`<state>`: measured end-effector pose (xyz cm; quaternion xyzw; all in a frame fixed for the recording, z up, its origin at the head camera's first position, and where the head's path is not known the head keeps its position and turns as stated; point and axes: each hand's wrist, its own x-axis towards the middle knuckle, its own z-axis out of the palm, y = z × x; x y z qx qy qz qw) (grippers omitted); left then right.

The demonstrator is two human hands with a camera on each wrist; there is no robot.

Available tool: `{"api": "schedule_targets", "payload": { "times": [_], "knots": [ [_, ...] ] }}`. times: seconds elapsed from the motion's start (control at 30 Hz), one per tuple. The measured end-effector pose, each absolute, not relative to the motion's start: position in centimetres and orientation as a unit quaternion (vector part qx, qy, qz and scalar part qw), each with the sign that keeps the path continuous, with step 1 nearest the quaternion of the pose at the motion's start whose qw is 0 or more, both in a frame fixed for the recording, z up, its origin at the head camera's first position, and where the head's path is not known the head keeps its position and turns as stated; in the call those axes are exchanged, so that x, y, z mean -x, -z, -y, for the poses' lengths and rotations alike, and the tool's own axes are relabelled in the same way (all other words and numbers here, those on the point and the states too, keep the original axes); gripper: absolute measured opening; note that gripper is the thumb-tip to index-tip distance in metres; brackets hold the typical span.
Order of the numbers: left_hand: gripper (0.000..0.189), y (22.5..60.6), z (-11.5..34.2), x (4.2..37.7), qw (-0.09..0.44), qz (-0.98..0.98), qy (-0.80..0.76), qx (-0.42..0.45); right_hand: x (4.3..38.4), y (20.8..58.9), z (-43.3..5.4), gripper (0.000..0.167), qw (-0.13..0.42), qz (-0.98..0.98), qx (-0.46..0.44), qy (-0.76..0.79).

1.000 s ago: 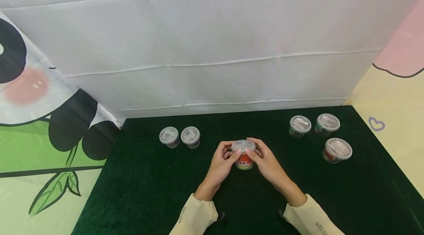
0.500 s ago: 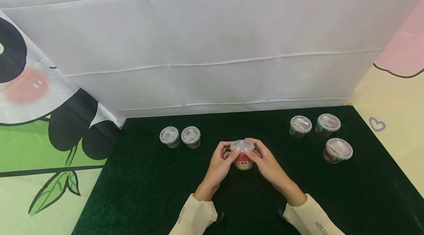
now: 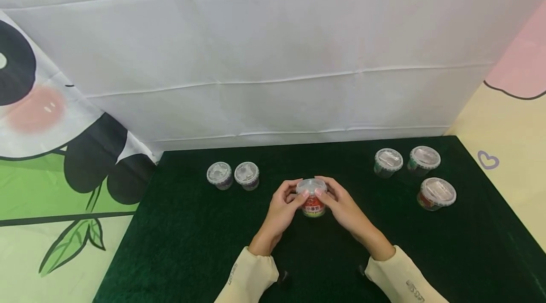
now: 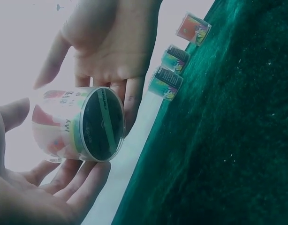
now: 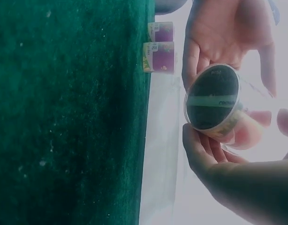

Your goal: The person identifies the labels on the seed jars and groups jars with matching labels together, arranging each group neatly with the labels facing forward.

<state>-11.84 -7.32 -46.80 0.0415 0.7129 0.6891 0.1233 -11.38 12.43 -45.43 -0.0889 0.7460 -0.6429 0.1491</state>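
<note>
A small clear plastic tub (image 3: 313,206) with a lid and a red label is held upright between both hands, near the middle of the table. My left hand (image 3: 280,212) grips its left side and my right hand (image 3: 349,213) its right side, with the thumbs at the front near the lid. The left wrist view shows the tub's dark underside (image 4: 104,125) raised off the green cloth. Fingers of both hands curve around the wall of the tub (image 5: 219,101) in the right wrist view. From the head view, the fingers behind the tub are partly hidden.
Two purple-labelled tubs (image 3: 219,176) (image 3: 247,176) stand close together at the back left. At the back right are two green-labelled tubs (image 3: 388,163) (image 3: 423,160) and a red-labelled one (image 3: 437,194). Dark green cloth (image 3: 183,246) covers the table, with a white curtain (image 3: 256,56) behind.
Both hands keep their grip on the tub, which has turned slightly so its label faces a little differently. The other tubs have not moved on the table.
</note>
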Motion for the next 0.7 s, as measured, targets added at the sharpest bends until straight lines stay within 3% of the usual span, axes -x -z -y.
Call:
{"api": "schedule_targets", "payload": {
  "times": [0.7],
  "knots": [
    [0.049,47.3,8.2,14.4,0.124,-0.718,-0.685,-0.024,14.8,46.3,-12.4,0.061,0.186,-0.745,0.119,0.629]
  ]
}}
